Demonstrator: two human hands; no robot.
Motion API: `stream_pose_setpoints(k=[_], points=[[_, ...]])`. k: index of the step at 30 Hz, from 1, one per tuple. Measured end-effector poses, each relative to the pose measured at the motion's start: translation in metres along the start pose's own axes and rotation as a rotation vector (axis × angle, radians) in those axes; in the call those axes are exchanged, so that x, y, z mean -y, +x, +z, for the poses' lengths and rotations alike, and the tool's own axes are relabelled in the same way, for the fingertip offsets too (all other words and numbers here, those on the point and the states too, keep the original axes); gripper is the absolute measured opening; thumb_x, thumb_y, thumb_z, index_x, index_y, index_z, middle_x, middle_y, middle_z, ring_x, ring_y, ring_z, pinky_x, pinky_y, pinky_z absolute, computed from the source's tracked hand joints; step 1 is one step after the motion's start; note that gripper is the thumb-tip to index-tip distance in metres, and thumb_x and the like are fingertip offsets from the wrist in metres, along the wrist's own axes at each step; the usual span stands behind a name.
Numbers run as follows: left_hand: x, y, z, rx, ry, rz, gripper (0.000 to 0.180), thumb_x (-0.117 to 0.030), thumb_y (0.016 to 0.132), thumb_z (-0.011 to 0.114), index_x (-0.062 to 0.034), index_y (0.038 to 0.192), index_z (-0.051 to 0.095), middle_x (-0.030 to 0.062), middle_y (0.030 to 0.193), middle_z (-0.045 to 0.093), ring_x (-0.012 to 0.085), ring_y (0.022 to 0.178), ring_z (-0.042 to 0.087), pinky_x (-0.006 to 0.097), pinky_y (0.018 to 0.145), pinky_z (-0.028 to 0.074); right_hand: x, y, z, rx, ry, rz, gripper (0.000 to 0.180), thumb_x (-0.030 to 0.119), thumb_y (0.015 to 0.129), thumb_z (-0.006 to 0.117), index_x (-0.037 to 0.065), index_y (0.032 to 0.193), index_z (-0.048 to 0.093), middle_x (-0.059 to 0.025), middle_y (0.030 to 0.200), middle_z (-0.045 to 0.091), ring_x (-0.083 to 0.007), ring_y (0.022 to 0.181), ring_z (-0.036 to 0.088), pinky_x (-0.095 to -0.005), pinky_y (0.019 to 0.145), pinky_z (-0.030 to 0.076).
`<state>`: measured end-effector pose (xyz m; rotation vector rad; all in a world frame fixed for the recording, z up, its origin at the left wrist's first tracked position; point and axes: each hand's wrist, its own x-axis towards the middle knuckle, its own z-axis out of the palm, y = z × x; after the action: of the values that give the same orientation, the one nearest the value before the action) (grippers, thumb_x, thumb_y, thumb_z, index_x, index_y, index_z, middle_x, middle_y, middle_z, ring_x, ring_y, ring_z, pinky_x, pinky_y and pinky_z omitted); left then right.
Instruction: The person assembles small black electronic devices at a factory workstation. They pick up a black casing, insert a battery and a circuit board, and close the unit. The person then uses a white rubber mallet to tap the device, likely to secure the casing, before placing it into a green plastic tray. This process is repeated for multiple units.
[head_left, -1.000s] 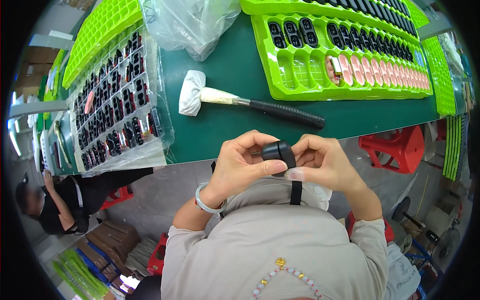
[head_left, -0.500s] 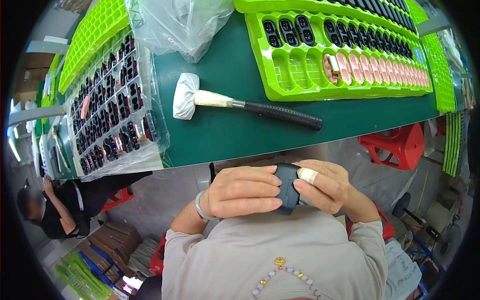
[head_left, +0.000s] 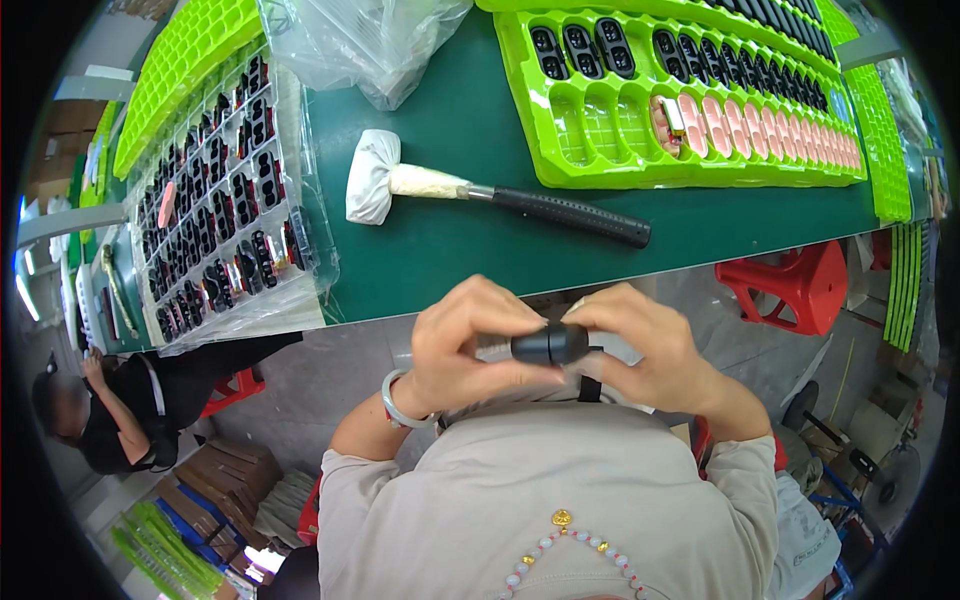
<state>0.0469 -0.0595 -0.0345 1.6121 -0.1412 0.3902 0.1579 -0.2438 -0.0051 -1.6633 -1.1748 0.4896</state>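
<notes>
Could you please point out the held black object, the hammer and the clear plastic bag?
Black object (head_left: 545, 346), head camera: middle of its blurred body.
Hammer (head_left: 522, 202), head camera: black handle, near the metal neck.
Plastic bag (head_left: 372, 45), head camera: crumpled middle.

Fisheye view from the head, facing down over beige cloth shirt, bare left hand, bare right hand close, flat dark-green tabletop beyond.

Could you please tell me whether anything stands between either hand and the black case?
Nothing visible does: the left hand and right hand both hold the case directly, between them, in front of the person's body. The hammer lies apart from them on the table.
</notes>
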Motion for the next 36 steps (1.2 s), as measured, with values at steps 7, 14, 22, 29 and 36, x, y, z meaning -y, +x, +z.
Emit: stream_pose_setpoints(k=[7,14,22,29,36], points=[[0.002,-0.022,0.014,-0.140,-0.756,-0.640,0.033,0.000,0.072,0.076,0.0011,0.099,0.055,0.0069,0.094,0.060,0.0126,0.087,0.059,0.028,0.081,0.050,-0.001,0.002,-0.018,0.319,0.936,0.857,0.032,0.013,0.081,0.068,-0.007,0.105,0.058,-0.0119,0.095,0.063,-0.0167,0.082,0.062,-0.0299,0.070,0.054],[0.007,-0.028,0.016,-0.120,-0.972,-0.752,0.035,-0.011,0.073,0.078,-0.0004,0.098,0.056,0.0064,0.094,0.061,0.0121,0.087,0.059,0.027,0.080,0.050,-0.015,-0.008,-0.013,0.413,1.249,0.946,0.034,0.021,0.083,0.064,-0.007,0.102,0.058,-0.0132,0.094,0.062,-0.0185,0.083,0.062,-0.0317,0.068,0.056],[0.012,-0.028,0.019,-0.101,-1.015,-0.794,0.036,-0.013,0.072,0.079,-0.0013,0.097,0.056,0.0058,0.094,0.061,0.0119,0.087,0.059,0.027,0.082,0.049,-0.022,-0.017,-0.006,0.390,1.366,0.897,0.030,0.022,0.085,0.061,-0.005,0.099,0.057,-0.0134,0.091,0.061,-0.0188,0.081,0.062,-0.0327,0.066,0.057],[0.008,-0.025,0.019,-0.172,-0.979,-0.736,0.035,-0.010,0.071,0.079,-0.0020,0.096,0.056,0.0070,0.094,0.062,0.0133,0.089,0.059,0.029,0.083,0.049,-0.014,-0.011,-0.017,0.276,1.143,0.882,0.030,0.019,0.088,0.057,-0.006,0.105,0.057,-0.0123,0.089,0.062,-0.0175,0.080,0.062,-0.0306,0.065,0.056],[0.004,-0.023,0.016,-0.261,-0.879,-0.639,0.035,-0.005,0.068,0.080,-0.0036,0.094,0.055,0.0061,0.094,0.062,0.0139,0.089,0.059,0.030,0.084,0.048,0.001,-0.021,-0.022,-0.321,-0.079,0.136,0.036,0.019,0.075,0.072,-0.001,0.104,0.062,-0.0110,0.091,0.059,-0.0184,0.076,0.059,-0.0290,0.064,0.049]])
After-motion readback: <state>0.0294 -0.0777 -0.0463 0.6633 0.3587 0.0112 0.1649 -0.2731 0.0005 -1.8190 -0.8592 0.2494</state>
